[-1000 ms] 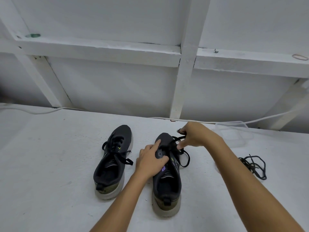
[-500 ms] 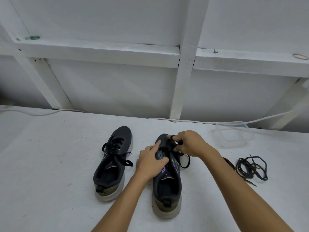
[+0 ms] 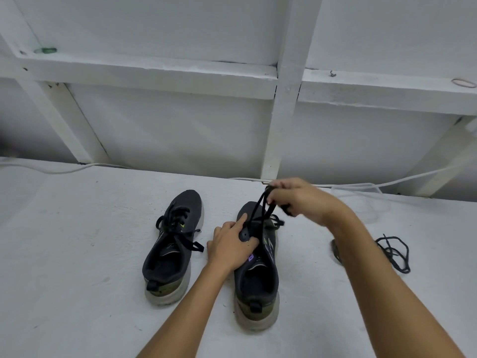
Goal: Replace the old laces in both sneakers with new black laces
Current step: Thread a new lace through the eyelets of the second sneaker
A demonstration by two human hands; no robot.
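Observation:
Two dark sneakers with pale soles stand side by side on the white surface, toes pointing away from me. The left sneaker point(image 3: 172, 250) is laced and tied with a black lace. My left hand point(image 3: 230, 245) rests on the right sneaker point(image 3: 258, 282), gripping its upper at the eyelets. My right hand point(image 3: 299, 198) pinches a black lace point(image 3: 262, 210) and holds it raised above the toe, the two strands running down into the shoe. A loose bundle of black laces point(image 3: 395, 251) lies on the surface to the right of my right forearm.
A white framed wall point(image 3: 281, 112) rises right behind the shoes. A white cable point(image 3: 64, 169) runs along its base. A clear plastic container point(image 3: 361, 200) sits at the back right. A green ring point(image 3: 46, 50) and a rubber band point(image 3: 463, 82) lie on the ledge.
My right hand has risen from the shoe's toe, pulling the lace up and out into two taut strands. My left hand stays on the right sneaker.

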